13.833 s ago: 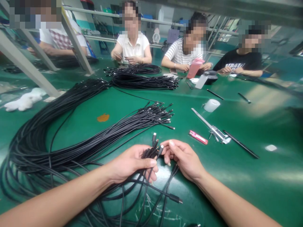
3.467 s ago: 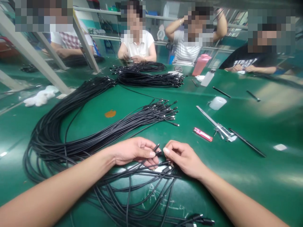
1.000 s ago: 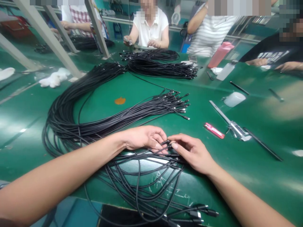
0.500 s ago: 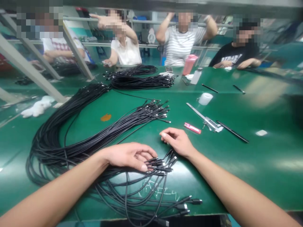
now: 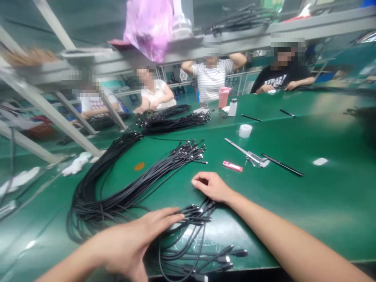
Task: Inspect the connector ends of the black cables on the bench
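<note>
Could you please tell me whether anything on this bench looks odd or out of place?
An orange-brown patch stands out against the green tabletop, inside the curve of the black cables; I cannot tell whether it is a stain or wear.

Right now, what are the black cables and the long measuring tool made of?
The black cables look coated in smooth plastic or rubber, bending in soft curves. The measuring tool seems smooth metal, from its silvery colour; parts may be plastic.
</note>
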Demonstrator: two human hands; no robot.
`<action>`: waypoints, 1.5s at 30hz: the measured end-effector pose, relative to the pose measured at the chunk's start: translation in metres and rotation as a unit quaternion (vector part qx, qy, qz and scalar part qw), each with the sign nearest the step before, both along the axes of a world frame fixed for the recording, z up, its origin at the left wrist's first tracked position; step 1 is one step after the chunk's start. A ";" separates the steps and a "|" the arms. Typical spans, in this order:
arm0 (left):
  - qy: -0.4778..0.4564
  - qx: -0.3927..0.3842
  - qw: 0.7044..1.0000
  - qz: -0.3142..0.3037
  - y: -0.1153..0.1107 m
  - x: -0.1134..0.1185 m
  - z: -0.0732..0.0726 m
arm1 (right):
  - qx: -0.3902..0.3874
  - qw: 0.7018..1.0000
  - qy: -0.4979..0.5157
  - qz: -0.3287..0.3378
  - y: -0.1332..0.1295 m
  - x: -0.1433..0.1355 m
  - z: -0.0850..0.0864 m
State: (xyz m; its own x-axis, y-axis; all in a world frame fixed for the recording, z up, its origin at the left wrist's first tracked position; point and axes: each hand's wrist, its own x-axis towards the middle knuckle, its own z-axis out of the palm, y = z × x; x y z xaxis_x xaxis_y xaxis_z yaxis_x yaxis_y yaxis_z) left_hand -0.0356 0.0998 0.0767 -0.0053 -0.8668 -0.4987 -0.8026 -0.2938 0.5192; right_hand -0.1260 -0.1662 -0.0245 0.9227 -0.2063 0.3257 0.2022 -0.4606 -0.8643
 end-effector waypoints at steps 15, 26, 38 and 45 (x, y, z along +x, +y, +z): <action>-0.073 -0.192 0.965 0.164 0.024 -0.025 -0.029 | -0.227 0.957 -0.049 0.175 0.098 -0.083 0.052; -0.041 -0.178 0.970 0.160 0.019 -0.007 -0.023 | -0.376 0.920 0.053 0.099 0.098 -0.085 0.027; -0.283 -0.185 0.940 0.051 0.085 -0.065 -0.032 | -0.394 0.910 -0.007 0.128 0.104 -0.091 0.038; -0.223 -0.288 0.917 0.163 0.073 -0.044 -0.023 | -0.403 0.910 -0.026 0.097 0.122 -0.067 0.030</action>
State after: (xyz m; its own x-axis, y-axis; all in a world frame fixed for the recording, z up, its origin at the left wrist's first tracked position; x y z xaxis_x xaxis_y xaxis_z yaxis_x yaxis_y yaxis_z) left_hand -0.0793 0.1726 0.0535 0.3937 -0.9064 0.1532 -0.8911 -0.3354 0.3058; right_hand -0.1925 -0.0439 0.0057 0.8958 0.2829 0.3429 0.3772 -0.8919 -0.2496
